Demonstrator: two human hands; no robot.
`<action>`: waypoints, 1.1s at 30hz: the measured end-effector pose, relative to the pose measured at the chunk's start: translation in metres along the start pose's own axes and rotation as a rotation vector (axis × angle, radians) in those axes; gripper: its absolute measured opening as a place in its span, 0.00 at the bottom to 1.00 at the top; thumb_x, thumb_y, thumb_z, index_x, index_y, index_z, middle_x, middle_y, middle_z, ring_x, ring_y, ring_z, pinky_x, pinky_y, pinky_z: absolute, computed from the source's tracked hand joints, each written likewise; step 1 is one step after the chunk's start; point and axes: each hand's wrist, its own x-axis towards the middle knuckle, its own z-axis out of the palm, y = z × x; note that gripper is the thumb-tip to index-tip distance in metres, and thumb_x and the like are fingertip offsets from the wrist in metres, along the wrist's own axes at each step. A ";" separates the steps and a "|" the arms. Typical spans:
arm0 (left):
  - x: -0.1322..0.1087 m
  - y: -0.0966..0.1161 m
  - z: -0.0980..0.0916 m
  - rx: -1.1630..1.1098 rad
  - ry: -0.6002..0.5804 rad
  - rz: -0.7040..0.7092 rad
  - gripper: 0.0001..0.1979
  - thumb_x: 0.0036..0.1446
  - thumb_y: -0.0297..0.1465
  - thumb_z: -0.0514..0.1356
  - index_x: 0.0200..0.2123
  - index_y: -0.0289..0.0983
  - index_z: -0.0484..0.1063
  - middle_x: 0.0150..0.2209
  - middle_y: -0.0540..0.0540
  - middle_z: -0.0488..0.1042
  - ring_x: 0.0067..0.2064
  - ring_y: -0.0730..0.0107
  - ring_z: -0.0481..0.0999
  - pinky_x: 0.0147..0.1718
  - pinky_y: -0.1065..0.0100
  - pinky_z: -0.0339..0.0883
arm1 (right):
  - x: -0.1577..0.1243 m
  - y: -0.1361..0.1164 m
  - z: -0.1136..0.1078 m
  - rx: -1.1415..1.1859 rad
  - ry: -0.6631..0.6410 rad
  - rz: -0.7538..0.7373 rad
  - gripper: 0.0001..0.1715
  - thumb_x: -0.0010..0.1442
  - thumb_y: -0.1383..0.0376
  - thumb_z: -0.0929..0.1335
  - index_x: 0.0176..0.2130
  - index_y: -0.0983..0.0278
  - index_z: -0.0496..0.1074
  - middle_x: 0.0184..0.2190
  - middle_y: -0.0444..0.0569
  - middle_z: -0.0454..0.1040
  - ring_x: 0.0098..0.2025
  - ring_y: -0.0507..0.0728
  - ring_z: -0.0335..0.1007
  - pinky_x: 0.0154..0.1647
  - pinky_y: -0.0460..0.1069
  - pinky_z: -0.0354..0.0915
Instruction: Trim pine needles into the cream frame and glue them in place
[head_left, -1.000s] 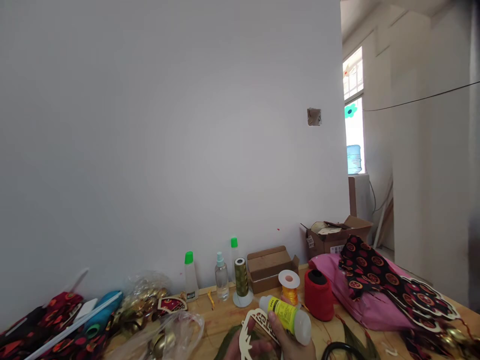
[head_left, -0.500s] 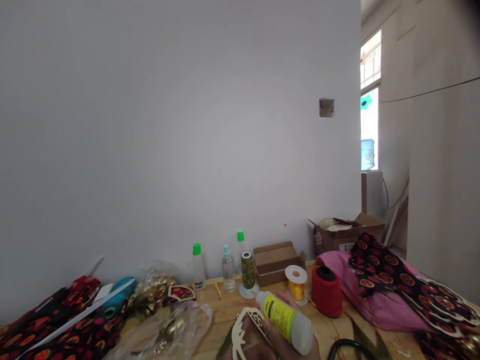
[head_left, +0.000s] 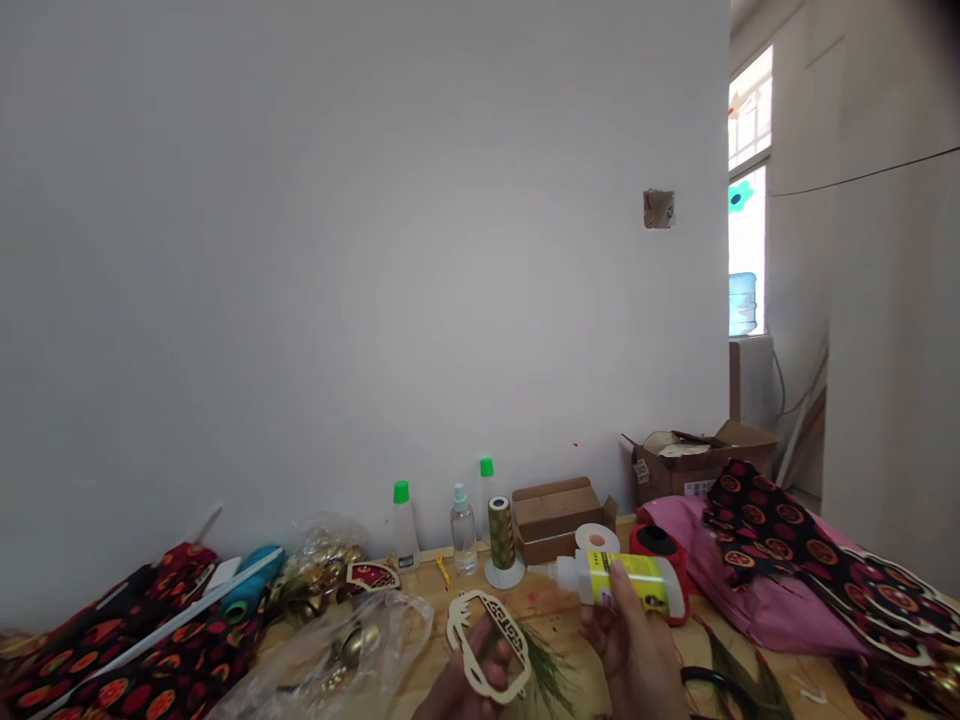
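Observation:
My right hand (head_left: 634, 645) is closed around a white glue bottle with a yellow label (head_left: 622, 581), held almost level with its nozzle pointing left. My left hand (head_left: 469, 685), low at the frame's bottom edge, grips a pale cut-out wooden frame (head_left: 488, 641) with a fretwork edge; green feather strands (head_left: 551, 668) lie under it. The two hands are close together above the wooden table (head_left: 427, 625), the bottle's nozzle a short way right of the frame.
Along the wall stand two green-capped bottles (head_left: 405, 525), a small spray bottle (head_left: 463, 528), a gold thread spool (head_left: 502, 541) and a small cardboard box (head_left: 560, 517). A red spool (head_left: 660, 545), pink and patterned cloth (head_left: 780, 575) lie right; bells in plastic bags (head_left: 334, 625) and fabric left.
My right hand has lifted and turned the glue bottle to near level, moving it right. My left hand with the wooden frame has come further into view. The camera has shifted slightly.

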 end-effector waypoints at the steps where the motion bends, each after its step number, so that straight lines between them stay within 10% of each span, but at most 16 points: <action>1: 0.001 0.002 -0.003 -0.051 -0.038 -0.015 0.16 0.41 0.30 0.65 0.37 0.34 0.73 0.29 0.46 0.76 0.28 0.82 0.73 0.29 0.84 0.64 | 0.000 -0.001 0.001 0.066 -0.028 0.048 0.19 0.35 0.59 0.75 0.27 0.64 0.68 0.15 0.38 0.72 0.15 0.48 0.65 0.15 0.41 0.65; 9: 0.001 -0.008 -0.009 -0.140 -0.229 -0.040 0.25 0.42 0.42 0.62 0.43 0.36 0.70 0.43 0.41 0.74 0.45 0.62 0.71 0.45 0.62 0.61 | -0.009 0.008 0.006 0.261 -0.261 0.479 0.15 0.48 0.56 0.69 0.28 0.67 0.69 0.17 0.43 0.72 0.14 0.46 0.64 0.16 0.39 0.64; 19: -0.002 -0.003 -0.007 -0.163 -0.265 0.026 0.17 0.50 0.39 0.55 0.45 0.47 0.68 0.49 0.44 0.71 0.51 0.63 0.66 0.43 0.65 0.60 | -0.012 -0.008 0.008 0.014 -0.223 0.013 0.21 0.43 0.64 0.73 0.38 0.63 0.66 0.26 0.40 0.74 0.22 0.49 0.66 0.18 0.42 0.65; 25: 0.000 -0.013 -0.003 -0.138 -0.305 -0.106 0.22 0.49 0.45 0.52 0.48 0.47 0.65 0.47 0.42 0.72 0.48 0.60 0.69 0.37 0.65 0.61 | -0.011 -0.006 -0.009 -0.297 -0.118 -0.263 0.12 0.43 0.60 0.71 0.23 0.67 0.70 0.19 0.44 0.73 0.20 0.52 0.66 0.20 0.45 0.64; 33: -0.006 -0.020 0.006 -0.122 -0.353 -0.094 0.20 0.43 0.33 0.58 0.44 0.45 0.69 0.49 0.45 0.70 0.51 0.57 0.65 0.47 0.55 0.54 | -0.030 -0.019 0.007 -0.445 -0.019 -0.289 0.11 0.33 0.61 0.74 0.17 0.65 0.71 0.17 0.49 0.76 0.21 0.57 0.70 0.26 0.48 0.68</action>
